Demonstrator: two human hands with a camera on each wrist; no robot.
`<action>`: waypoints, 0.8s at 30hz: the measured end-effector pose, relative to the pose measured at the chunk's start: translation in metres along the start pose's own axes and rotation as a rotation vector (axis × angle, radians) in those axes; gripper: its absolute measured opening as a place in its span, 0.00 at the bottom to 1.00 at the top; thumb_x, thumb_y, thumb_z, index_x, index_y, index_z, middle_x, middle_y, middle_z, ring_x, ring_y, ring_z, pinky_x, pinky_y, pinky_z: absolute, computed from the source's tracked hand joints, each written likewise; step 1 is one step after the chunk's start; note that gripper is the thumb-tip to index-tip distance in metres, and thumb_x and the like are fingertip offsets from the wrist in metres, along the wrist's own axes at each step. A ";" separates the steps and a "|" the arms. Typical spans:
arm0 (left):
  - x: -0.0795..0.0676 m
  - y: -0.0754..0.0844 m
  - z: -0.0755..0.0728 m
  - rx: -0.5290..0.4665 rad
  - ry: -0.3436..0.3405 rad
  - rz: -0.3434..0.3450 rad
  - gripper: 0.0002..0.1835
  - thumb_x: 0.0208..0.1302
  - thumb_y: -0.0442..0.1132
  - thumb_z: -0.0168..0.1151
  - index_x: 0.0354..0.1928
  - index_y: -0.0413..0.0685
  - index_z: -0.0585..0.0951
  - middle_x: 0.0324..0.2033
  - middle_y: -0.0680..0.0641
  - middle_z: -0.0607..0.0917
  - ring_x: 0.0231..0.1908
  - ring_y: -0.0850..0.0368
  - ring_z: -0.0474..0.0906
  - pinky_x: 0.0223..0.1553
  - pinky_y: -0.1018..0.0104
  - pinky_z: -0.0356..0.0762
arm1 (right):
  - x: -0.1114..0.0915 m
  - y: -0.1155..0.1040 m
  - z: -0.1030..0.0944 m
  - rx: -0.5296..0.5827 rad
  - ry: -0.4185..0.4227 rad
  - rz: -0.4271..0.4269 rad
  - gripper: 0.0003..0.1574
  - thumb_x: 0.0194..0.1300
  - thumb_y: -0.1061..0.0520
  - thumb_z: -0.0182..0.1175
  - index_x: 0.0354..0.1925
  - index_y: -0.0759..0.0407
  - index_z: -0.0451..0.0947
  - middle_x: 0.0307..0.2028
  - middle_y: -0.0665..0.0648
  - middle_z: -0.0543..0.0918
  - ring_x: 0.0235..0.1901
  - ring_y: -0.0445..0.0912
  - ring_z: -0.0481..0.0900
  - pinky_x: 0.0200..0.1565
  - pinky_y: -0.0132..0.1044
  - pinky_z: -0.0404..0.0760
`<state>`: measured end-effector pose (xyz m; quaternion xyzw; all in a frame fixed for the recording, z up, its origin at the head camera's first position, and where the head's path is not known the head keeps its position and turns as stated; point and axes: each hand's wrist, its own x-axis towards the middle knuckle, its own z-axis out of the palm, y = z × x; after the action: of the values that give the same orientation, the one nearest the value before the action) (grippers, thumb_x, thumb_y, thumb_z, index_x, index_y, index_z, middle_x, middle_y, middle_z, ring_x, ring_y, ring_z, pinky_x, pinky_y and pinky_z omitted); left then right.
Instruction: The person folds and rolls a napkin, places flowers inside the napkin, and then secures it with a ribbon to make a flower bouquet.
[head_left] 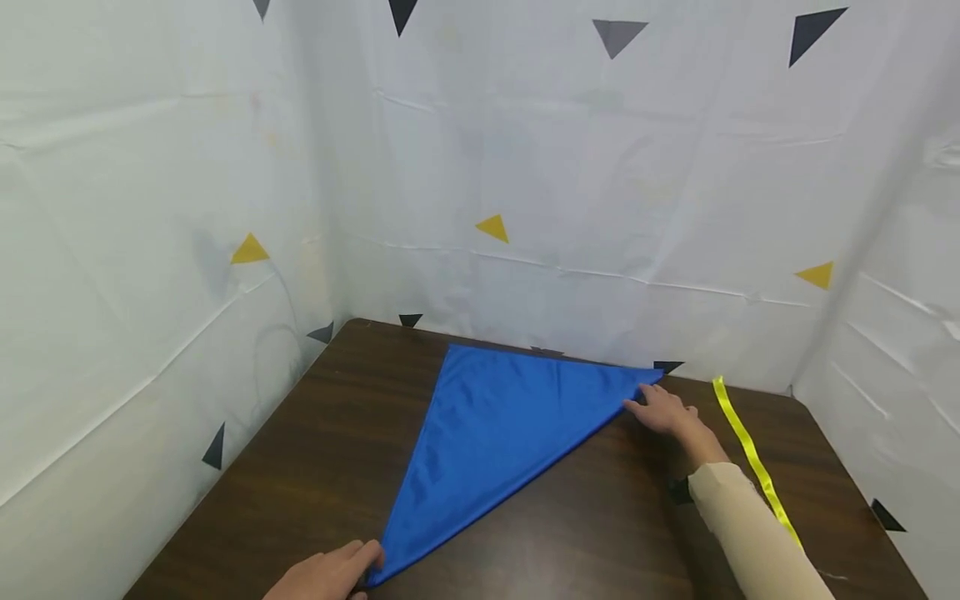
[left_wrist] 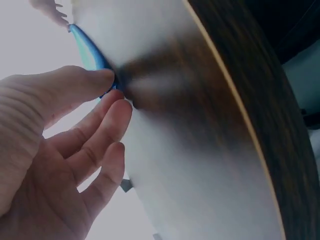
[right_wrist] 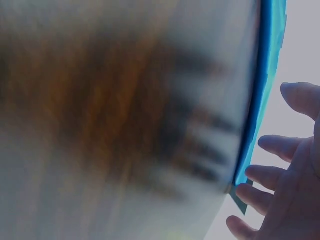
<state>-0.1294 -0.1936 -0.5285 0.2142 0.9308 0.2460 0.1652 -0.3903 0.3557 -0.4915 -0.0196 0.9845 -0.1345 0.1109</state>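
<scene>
I see the blue cloth mid-frame, its long edge slanting lower-left to upper-right: the left hand pinches one end, the right hand (fingers loosely spread) is at the other.

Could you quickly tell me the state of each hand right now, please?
Left hand: closed, pinching the near corner of the blue cloth.
Right hand: open, at the cloth's far right corner; whether it touches cannot be told.
</scene>
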 end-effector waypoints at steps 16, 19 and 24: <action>0.019 -0.025 0.017 0.112 0.178 0.315 0.04 0.77 0.39 0.65 0.41 0.57 0.85 0.31 0.63 0.75 0.26 0.75 0.64 0.26 0.69 0.70 | -0.004 -0.004 0.006 0.089 -0.018 0.003 0.58 0.82 0.33 0.48 0.85 0.70 0.37 0.81 0.81 0.49 0.78 0.82 0.50 0.71 0.86 0.44; 0.018 -0.019 0.015 0.108 0.152 0.291 0.04 0.76 0.38 0.66 0.40 0.55 0.83 0.31 0.63 0.74 0.26 0.73 0.64 0.26 0.69 0.69 | -0.005 -0.004 0.008 0.101 -0.020 0.013 0.59 0.82 0.33 0.48 0.85 0.69 0.35 0.81 0.82 0.49 0.78 0.82 0.50 0.70 0.86 0.44; 0.012 0.002 0.006 0.128 0.155 0.237 0.09 0.71 0.34 0.69 0.37 0.57 0.79 0.29 0.63 0.72 0.25 0.72 0.63 0.28 0.72 0.68 | -0.006 -0.004 0.009 0.105 -0.022 0.021 0.59 0.83 0.33 0.47 0.85 0.68 0.34 0.81 0.81 0.49 0.78 0.82 0.49 0.71 0.86 0.42</action>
<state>-0.1360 -0.1840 -0.5347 0.3128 0.9228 0.2196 0.0489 -0.3825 0.3495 -0.4978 -0.0048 0.9749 -0.1846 0.1242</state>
